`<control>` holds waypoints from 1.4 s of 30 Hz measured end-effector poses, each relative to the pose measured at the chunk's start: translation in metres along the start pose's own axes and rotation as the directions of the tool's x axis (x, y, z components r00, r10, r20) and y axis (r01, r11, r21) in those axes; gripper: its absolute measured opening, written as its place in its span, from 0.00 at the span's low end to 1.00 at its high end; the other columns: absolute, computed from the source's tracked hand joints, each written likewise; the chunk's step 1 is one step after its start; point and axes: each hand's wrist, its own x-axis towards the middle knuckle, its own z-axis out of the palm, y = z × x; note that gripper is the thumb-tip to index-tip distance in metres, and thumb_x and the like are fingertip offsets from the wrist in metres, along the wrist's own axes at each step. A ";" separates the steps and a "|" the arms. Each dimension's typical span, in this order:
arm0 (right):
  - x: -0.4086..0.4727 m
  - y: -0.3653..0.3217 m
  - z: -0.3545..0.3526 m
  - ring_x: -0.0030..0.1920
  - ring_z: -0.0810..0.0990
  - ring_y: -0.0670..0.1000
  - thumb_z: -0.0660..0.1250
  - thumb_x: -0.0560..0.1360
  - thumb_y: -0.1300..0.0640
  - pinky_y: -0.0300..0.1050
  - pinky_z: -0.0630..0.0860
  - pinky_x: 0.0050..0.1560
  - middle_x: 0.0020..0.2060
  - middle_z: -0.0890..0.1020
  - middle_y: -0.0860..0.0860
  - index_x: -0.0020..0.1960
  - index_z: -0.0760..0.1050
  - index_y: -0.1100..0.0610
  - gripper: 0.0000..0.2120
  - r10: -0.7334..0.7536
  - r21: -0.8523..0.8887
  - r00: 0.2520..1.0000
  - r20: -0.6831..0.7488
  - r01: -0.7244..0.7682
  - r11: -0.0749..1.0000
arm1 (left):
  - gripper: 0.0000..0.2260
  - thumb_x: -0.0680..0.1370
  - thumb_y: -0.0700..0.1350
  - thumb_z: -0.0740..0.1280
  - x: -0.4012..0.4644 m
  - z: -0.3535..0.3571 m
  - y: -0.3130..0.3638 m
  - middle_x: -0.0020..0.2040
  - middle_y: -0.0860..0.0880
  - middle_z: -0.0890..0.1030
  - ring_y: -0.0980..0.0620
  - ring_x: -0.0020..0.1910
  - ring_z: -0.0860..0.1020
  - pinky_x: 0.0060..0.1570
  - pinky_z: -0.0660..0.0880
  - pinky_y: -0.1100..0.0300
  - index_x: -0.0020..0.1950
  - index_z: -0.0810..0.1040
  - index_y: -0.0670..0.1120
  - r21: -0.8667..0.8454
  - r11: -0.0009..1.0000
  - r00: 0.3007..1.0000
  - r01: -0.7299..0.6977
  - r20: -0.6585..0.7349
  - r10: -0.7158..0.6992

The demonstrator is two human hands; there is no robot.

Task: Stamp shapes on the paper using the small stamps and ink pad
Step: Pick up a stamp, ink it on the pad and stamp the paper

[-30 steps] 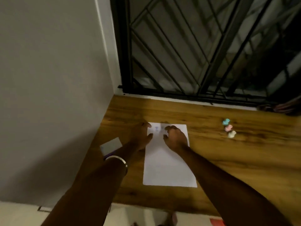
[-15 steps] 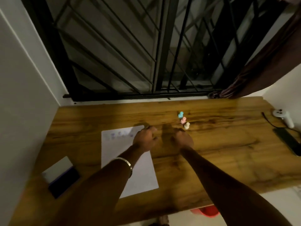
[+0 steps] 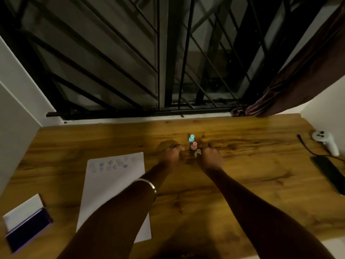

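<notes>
Three small stamps stand in a row on the wooden desk: a blue stamp point(image 3: 191, 138) farthest, a pink stamp point(image 3: 194, 146) in the middle, a white stamp point(image 3: 197, 152) nearest. My right hand point(image 3: 210, 158) pinches the white stamp, which is partly covered by the fingers. Just left of the row, my left hand point(image 3: 172, 156) rests with curled fingers and nothing visible in it. The white paper point(image 3: 113, 186) lies to the left, with several pale blue and purple shapes along its top edge. The open ink pad point(image 3: 28, 233) sits at the desk's front left corner.
A barred window runs along the back of the wooden desk point(image 3: 252, 180). At the right edge lie a white controller point(image 3: 325, 142), a black cable and a flat black device point(image 3: 330, 173). A dark curtain point(image 3: 298, 71) hangs at the back right.
Both hands left the top of the paper and moved right to the row of stamps. My view swung right, so the paper and ink pad now sit further left.
</notes>
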 end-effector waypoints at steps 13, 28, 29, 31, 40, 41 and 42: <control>-0.003 -0.007 0.013 0.47 0.82 0.59 0.54 0.82 0.48 0.54 0.80 0.46 0.49 0.83 0.57 0.67 0.68 0.56 0.18 -0.083 0.093 0.995 0.055 0.078 0.993 | 0.20 0.78 0.48 0.66 -0.015 0.002 -0.006 0.65 0.46 0.77 0.46 0.63 0.75 0.62 0.74 0.51 0.69 0.72 0.48 0.003 0.998 0.998 0.056 -0.001 -0.056; -0.065 -0.162 0.043 0.42 0.80 0.48 0.70 0.74 0.52 0.37 0.76 0.43 0.41 0.80 0.48 0.50 0.78 0.54 0.08 -0.246 0.402 0.962 0.118 0.180 0.898 | 0.10 0.76 0.51 0.67 -0.114 -0.057 -0.098 0.50 0.47 0.84 0.47 0.49 0.81 0.49 0.78 0.54 0.52 0.80 0.48 -0.101 0.985 0.969 0.137 -0.194 -0.154; -0.071 -0.174 0.047 0.41 0.80 0.49 0.70 0.74 0.53 0.38 0.76 0.41 0.40 0.81 0.48 0.48 0.78 0.55 0.06 -0.267 0.432 0.956 0.119 0.192 0.881 | 0.10 0.75 0.51 0.67 -0.124 -0.063 -0.107 0.51 0.48 0.84 0.48 0.50 0.80 0.51 0.78 0.53 0.53 0.81 0.48 -0.130 0.980 0.961 0.148 -0.213 -0.173; -0.084 -0.201 0.055 0.40 0.80 0.51 0.70 0.74 0.56 0.37 0.74 0.37 0.40 0.82 0.51 0.46 0.77 0.56 0.04 -0.303 0.488 0.945 0.119 0.210 0.847 | 0.11 0.75 0.51 0.68 -0.144 -0.076 -0.125 0.54 0.49 0.83 0.49 0.53 0.80 0.55 0.77 0.52 0.55 0.81 0.50 -0.154 0.973 0.948 0.169 -0.244 -0.203; -0.141 -0.322 0.092 0.42 0.81 0.58 0.68 0.74 0.62 0.54 0.78 0.46 0.40 0.82 0.57 0.44 0.79 0.62 0.03 -0.556 0.514 0.815 0.165 0.410 0.753 | 0.15 0.76 0.56 0.67 -0.241 -0.123 -0.225 0.49 0.48 0.82 0.52 0.46 0.78 0.52 0.73 0.56 0.52 0.81 0.45 -0.336 0.900 0.881 0.278 -0.284 -0.378; -0.148 -0.335 0.096 0.41 0.80 0.56 0.69 0.74 0.60 0.50 0.77 0.44 0.40 0.82 0.56 0.44 0.79 0.61 0.03 -0.567 0.522 0.808 0.163 0.416 0.744 | 0.15 0.77 0.55 0.67 -0.252 -0.128 -0.235 0.51 0.48 0.82 0.52 0.48 0.78 0.55 0.73 0.55 0.55 0.80 0.45 -0.342 0.892 0.871 0.296 -0.286 -0.398; -0.155 -0.347 0.100 0.41 0.80 0.53 0.71 0.73 0.58 0.46 0.75 0.43 0.40 0.83 0.55 0.43 0.79 0.59 0.04 -0.581 0.531 0.800 0.152 0.429 0.731 | 0.15 0.77 0.52 0.67 -0.263 -0.133 -0.245 0.53 0.46 0.82 0.50 0.51 0.78 0.58 0.72 0.54 0.58 0.80 0.44 -0.322 0.888 0.864 0.327 -0.278 -0.419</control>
